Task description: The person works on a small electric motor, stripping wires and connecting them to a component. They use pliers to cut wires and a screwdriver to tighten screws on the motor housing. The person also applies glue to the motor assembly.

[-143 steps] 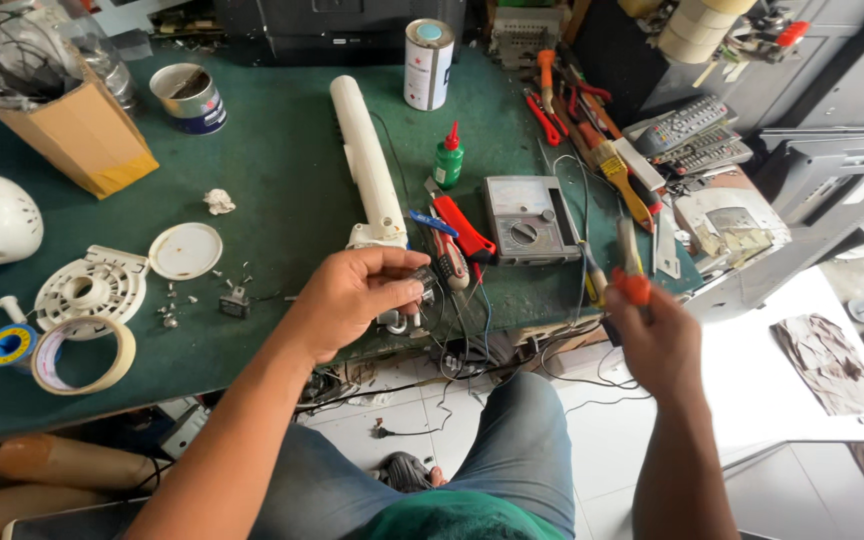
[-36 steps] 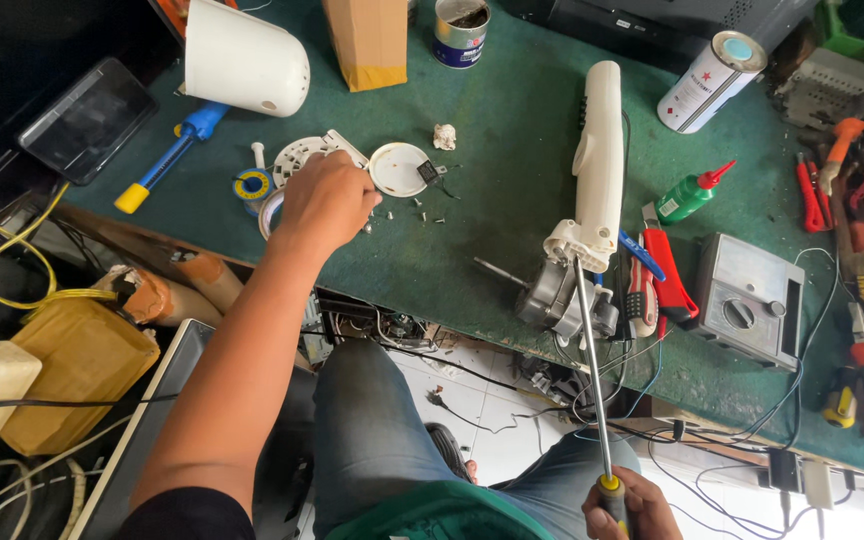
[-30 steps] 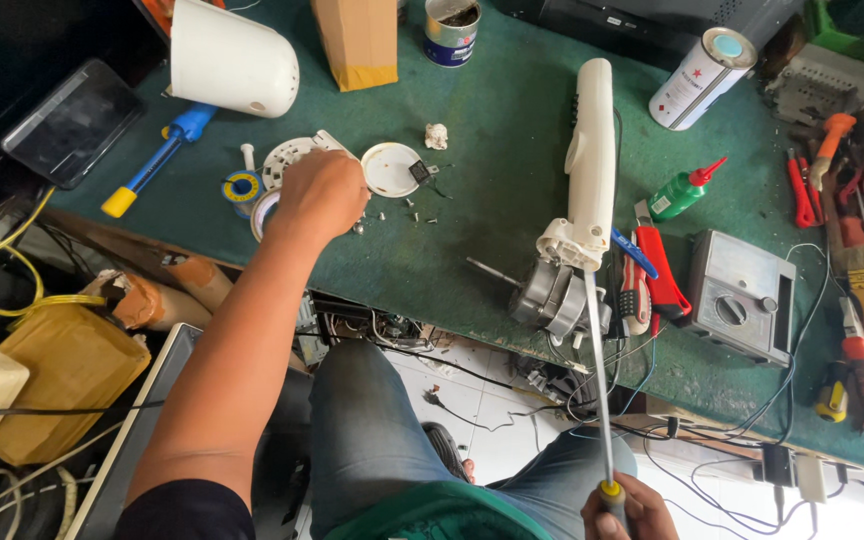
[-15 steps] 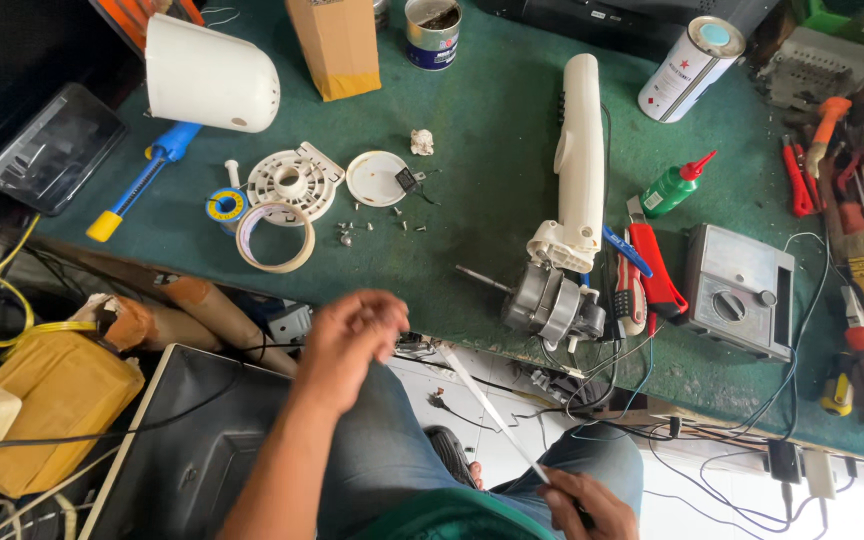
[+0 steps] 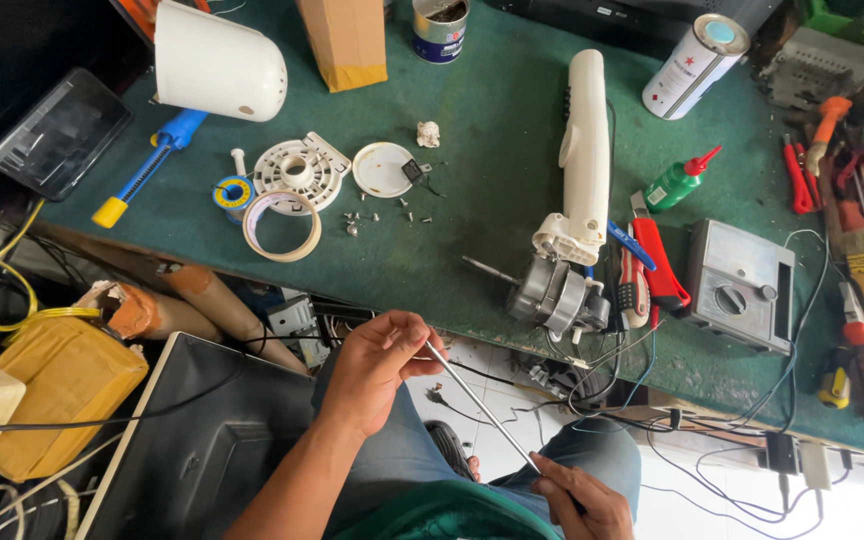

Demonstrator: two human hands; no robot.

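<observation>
Setting: green-topped desk (image 5: 472, 230) crowded with tools and fan parts, seen from above; tiled floor and a tangle of wires below its near edge.
Right hand (image 5: 580, 500): nearest the camera, at the bottom edge, closed around the handle end of a long thin screwdriver (image 5: 482, 408); the handle itself is hidden in the palm and partly cut off.
Left hand (image 5: 377, 365): over the lap, fingers (image 5: 414, 338) pinched shut on the tip end of the shaft (whether something small sits between the fingertips cannot be made out).
Screwdriver: held in the air between both hands, slanting from lower right to upper left, clear of the desk.
Doing it well: as a judgement, keep the shaft steady with the right hand and the pinch light at the tip, working over the lap so nothing small drops among the wires.
Desk, near edge: small electric motor (image 5: 557, 295) at the foot of a white plastic housing (image 5: 587, 160), just beside a red-handled cutter (image 5: 657, 270) and a grey meter (image 5: 742, 285).
Desk, middle: loose screws (image 5: 377, 215) near a tape ring (image 5: 282, 225) and white round parts (image 5: 302, 170).
Desk, far: white dome cover (image 5: 217, 60), spray can (image 5: 697, 65), cardboard box (image 5: 347, 40) cut off at the top.
Hard to see: right-side pliers and brush run out of frame.
</observation>
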